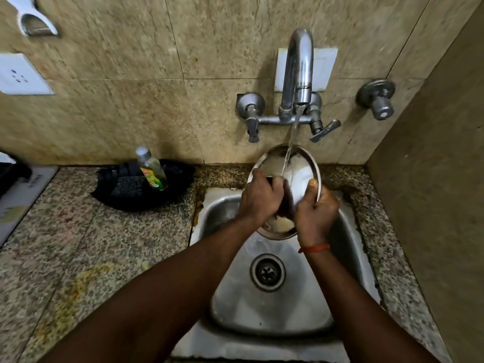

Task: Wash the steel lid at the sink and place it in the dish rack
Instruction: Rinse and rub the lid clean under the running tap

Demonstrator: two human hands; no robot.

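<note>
We hold steel lid (298, 169) tilted above the sink (348, 258), left hand (259, 197) and right hand (315, 213) each curled round its rim; probably stiff, light, wet-slippery, so opposite rim edges look the safest hold.

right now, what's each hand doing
left hand: closed, fingers curled round the left edge of the steel lid
right hand: closed, gripping the lid's right rim, thumb over the edge

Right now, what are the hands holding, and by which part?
Both hold the steel lid under the tap: the right hand grips its right rim, the left hand its left edge.
</note>
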